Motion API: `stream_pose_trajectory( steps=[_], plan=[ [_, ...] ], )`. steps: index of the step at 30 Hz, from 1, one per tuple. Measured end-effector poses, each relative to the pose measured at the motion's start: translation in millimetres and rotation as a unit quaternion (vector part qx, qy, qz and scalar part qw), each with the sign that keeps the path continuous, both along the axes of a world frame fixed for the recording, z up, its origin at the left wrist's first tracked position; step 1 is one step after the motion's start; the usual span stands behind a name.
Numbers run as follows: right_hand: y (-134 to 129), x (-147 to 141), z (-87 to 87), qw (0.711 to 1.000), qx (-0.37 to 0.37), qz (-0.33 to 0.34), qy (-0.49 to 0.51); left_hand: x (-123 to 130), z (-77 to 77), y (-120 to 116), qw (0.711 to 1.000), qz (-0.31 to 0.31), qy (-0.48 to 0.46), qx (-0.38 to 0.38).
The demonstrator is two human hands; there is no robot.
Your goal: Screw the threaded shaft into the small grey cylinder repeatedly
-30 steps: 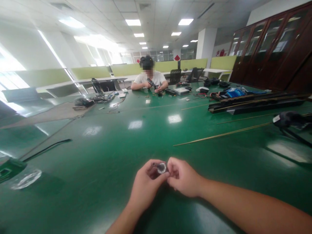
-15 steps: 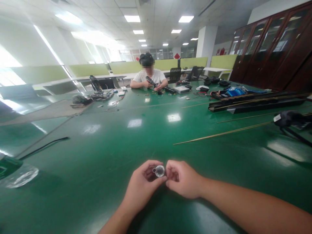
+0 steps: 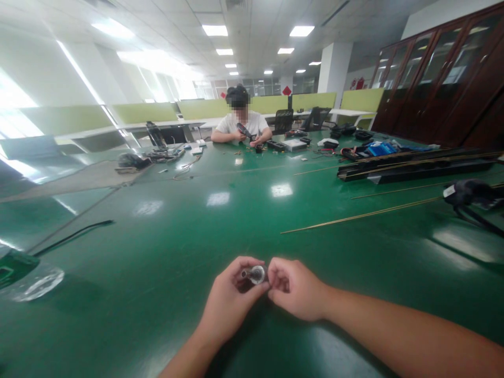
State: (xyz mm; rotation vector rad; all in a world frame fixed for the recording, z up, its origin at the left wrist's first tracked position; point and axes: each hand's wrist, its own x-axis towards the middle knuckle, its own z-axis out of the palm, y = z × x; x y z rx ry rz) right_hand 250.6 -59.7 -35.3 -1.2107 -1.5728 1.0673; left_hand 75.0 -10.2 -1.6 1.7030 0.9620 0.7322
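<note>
Close to me, over the green table [image 3: 169,278], my left hand [image 3: 232,291] has its thumb and fingers curled round a small clear round piece [image 3: 258,274]. A short grey metal tube [image 3: 245,274] sticks out from that piece toward the left. My right hand [image 3: 293,289] is just to the right, its fingers curled and pinched at the right edge of the clear piece. Whatever lies between those right fingertips is too small to make out.
Thin brass rods [image 3: 354,216] lie at the right, before long black trays [image 3: 409,168]. A black device [image 3: 468,193] sits at the right edge, a clear bottle [image 3: 35,281] at the left. A person [image 3: 241,123] works across the table.
The metal tube on the clear piece has tilted to the left and shows more of its length. Both hands have stayed nearly in place.
</note>
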Motion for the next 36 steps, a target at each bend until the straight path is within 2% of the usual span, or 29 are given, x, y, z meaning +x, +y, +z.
stream_pose_trajectory(
  steps=[5, 27, 31, 36],
  plan=[
    [-0.5, 0.4, -1.3, 1.0, 0.011, 0.0, -0.001, 0.7, -2.7, 0.7, 0.999, -0.024, -0.038, -0.03],
    [-1.3, 1.2, -0.6, 1.0, 0.001, 0.005, -0.027, -0.5, -7.4, 2.2, 0.995, -0.026, -0.063, -0.068],
    [-0.3, 1.9, 1.0, 1.0, -0.01, -0.008, 0.017, -1.2, -6.8, 2.3, 0.998, -0.007, -0.053, -0.039],
    [4.9, 1.7, 0.7, 0.988, -0.047, -0.069, 0.133, -5.6, -5.6, 3.4, 0.998, 0.014, 0.004, 0.066]
  ],
)
